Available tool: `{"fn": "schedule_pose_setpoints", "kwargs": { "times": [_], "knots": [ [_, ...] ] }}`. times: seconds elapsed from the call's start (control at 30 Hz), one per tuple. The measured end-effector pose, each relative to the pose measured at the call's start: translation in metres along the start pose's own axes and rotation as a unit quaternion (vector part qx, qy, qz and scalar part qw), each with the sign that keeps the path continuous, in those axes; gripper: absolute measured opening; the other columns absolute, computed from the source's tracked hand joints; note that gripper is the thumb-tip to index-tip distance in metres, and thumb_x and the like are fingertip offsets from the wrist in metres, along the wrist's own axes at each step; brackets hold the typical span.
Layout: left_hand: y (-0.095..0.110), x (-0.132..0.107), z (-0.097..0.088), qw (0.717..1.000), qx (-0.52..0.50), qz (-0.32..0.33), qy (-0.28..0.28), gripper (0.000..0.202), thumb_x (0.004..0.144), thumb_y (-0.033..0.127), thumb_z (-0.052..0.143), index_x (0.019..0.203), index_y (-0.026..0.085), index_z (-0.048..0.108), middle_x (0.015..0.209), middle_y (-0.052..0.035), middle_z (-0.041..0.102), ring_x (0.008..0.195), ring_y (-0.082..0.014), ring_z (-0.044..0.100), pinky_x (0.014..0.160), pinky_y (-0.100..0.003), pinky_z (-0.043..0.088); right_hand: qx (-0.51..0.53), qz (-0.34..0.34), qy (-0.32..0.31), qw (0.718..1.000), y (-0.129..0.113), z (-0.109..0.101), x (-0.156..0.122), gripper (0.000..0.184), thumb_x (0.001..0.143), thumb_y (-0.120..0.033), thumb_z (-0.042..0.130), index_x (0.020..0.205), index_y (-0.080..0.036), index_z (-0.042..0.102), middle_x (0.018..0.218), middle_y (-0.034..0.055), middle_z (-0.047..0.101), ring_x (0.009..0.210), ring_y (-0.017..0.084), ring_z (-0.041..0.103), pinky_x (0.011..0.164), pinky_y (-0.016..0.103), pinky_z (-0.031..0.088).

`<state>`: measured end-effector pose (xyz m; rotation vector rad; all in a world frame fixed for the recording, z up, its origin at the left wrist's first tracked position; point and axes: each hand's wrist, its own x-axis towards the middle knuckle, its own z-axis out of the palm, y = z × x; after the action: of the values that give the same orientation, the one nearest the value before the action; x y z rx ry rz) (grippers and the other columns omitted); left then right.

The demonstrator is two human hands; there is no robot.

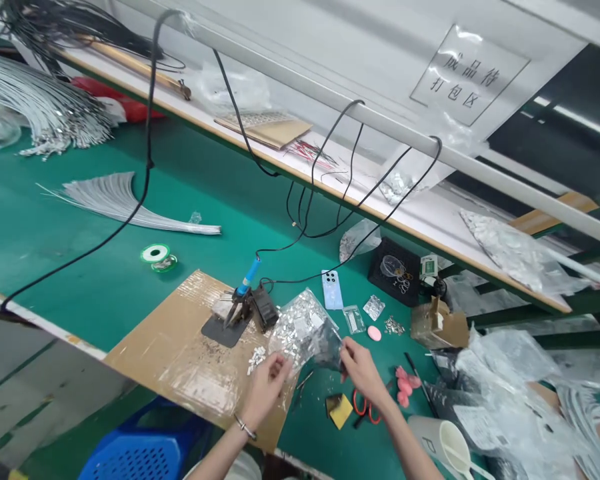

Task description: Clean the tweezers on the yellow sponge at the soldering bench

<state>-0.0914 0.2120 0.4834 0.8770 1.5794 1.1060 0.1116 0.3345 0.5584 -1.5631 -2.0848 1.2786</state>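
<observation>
A clear plastic bag of small silvery-white pieces [293,328] is spread just ahead of and between both hands, long axis slanting toward the right hand [361,370], where its edge is pinched; left hand [267,390] fingers narrowed nearby, contents indiscernible.

I count my L hand [269,383] & R hand [361,367], so 2. 1 held bag [300,320]. On the worktop [200,160]: 1 phone [333,295], 1 soldering iron [250,275], 1 cardboard sht. [175,337], 1 spool [155,253], 1 blk tray [380,283], 1 pr. red-handled scissors [367,408], 1 sponge [341,415], 1 pink oval [374,333], 1 white jug [424,432]. Also 1 blue stool [140,457]. Loose white pcs. [256,360]: too many to count.
</observation>
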Motion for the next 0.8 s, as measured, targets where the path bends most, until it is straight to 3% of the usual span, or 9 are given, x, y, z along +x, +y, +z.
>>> {"fn": "schedule_pose_setpoints", "kwargs": {
  "times": [0.07, 0.1, 0.2, 0.33, 0.5, 0.57, 0.63, 0.73, 0.8],
  "knots": [
    [-0.027, -0.009, -0.020, 0.996, 0.072, 0.018, 0.052, 0.039, 0.092, 0.054, 0.049, 0.094, 0.016, 0.059, 0.085, -0.0076, 0.066, 0.080, -0.0248, 0.065, 0.078, -0.048, 0.055, 0.005, 0.021, 0.022, 1.000, 0.013, -0.006, -0.003, 0.020, 0.088, -0.032, 0.038, 0.070, -0.024, 0.037, 0.047, -0.0095, 0.047, 0.043, 0.015, 0.061, 0.051, 0.024, 0.039],
    [-0.040, -0.013, -0.030, 0.991, 0.103, 0.029, 0.076, 0.041, 0.093, 0.052, 0.047, 0.103, 0.015, 0.060, 0.102, -0.0130, 0.067, 0.097, -0.0293, 0.064, 0.092, -0.055, 0.051, 0.007, 0.031, 0.035, 0.999, 0.020, -0.007, -0.003, 0.020, 0.088, -0.033, 0.039, 0.070, -0.024, 0.037, 0.045, -0.0093, 0.048, 0.043, 0.016, 0.061, 0.052, 0.025, 0.040],
    [-0.073, -0.015, -0.052, 0.976, 0.177, 0.063, 0.107, 0.052, 0.095, 0.047, 0.040, 0.129, 0.010, 0.054, 0.140, -0.0202, 0.051, 0.133, -0.0339, 0.045, 0.115, -0.061, 0.031, 0.020, 0.061, 0.072, 0.995, 0.041, -0.005, -0.002, 0.021, 0.085, -0.038, 0.043, 0.069, -0.024, 0.040, 0.044, -0.0073, 0.051, 0.043, 0.018, 0.060, 0.053, 0.027, 0.041],
    [-0.091, 0.003, -0.052, 0.961, 0.242, 0.109, 0.082, 0.057, 0.099, 0.042, 0.038, 0.148, 0.013, 0.036, 0.156, -0.0155, 0.037, 0.145, -0.0293, 0.031, 0.120, -0.057, 0.027, 0.056, 0.107, 0.157, 0.980, 0.058, 0.001, -0.007, 0.029, 0.085, -0.051, 0.047, 0.078, -0.023, 0.048, 0.052, -0.0049, 0.056, 0.047, 0.020, 0.060, 0.052, 0.029, 0.045],
    [-0.099, 0.016, -0.041, 0.951, 0.263, 0.163, 0.003, 0.049, 0.100, 0.032, 0.039, 0.145, 0.015, 0.042, 0.154, -0.0129, 0.041, 0.146, -0.0258, 0.030, 0.123, -0.053, 0.023, 0.059, 0.155, 0.302, 0.939, 0.048, 0.018, -0.039, 0.047, 0.080, -0.067, 0.056, 0.090, -0.021, 0.054, 0.070, 0.0004, 0.061, 0.062, 0.019, 0.059, 0.060, 0.030, 0.047],
    [-0.102, 0.010, -0.040, 0.951, 0.256, 0.173, -0.030, 0.048, 0.100, 0.030, 0.040, 0.145, 0.015, 0.043, 0.154, -0.0122, 0.041, 0.146, -0.0246, 0.030, 0.123, -0.052, 0.023, 0.033, 0.152, 0.352, 0.923, 0.036, 0.038, -0.059, 0.044, 0.083, -0.064, 0.057, 0.091, -0.021, 0.058, 0.076, 0.0019, 0.062, 0.068, 0.019, 0.058, 0.065, 0.030, 0.046],
    [-0.103, 0.003, -0.041, 0.953, 0.239, 0.176, -0.057, 0.047, 0.100, 0.028, 0.040, 0.146, 0.016, 0.042, 0.155, -0.0113, 0.041, 0.146, -0.0234, 0.030, 0.123, -0.049, 0.024, 0.006, 0.101, 0.351, 0.931, 0.024, 0.066, -0.076, 0.034, 0.089, -0.054, 0.057, 0.090, -0.021, 0.061, 0.081, 0.0032, 0.064, 0.073, 0.019, 0.059, 0.071, 0.030, 0.046],
    [-0.098, -0.006, -0.045, 0.962, 0.198, 0.168, -0.083, 0.046, 0.100, 0.028, 0.040, 0.144, 0.019, 0.045, 0.152, -0.0090, 0.044, 0.144, -0.0225, 0.033, 0.123, -0.047, 0.024, -0.004, -0.042, 0.239, 0.970, 0.015, 0.123, -0.086, 0.019, 0.098, -0.032, 0.049, 0.098, -0.021, 0.065, 0.096, 0.0068, 0.068, 0.091, 0.021, 0.063, 0.083, 0.031, 0.050],
    [-0.092, -0.015, -0.050, 0.972, 0.161, 0.149, -0.086, 0.043, 0.100, 0.029, 0.040, 0.141, 0.022, 0.049, 0.150, -0.0073, 0.047, 0.142, -0.0218, 0.036, 0.123, -0.044, 0.026, -0.004, -0.104, 0.165, 0.981, 0.018, 0.162, -0.080, 0.026, 0.100, -0.024, 0.042, 0.115, -0.022, 0.063, 0.113, 0.0087, 0.068, 0.108, 0.022, 0.062, 0.094, 0.034, 0.052]
  ]
}}
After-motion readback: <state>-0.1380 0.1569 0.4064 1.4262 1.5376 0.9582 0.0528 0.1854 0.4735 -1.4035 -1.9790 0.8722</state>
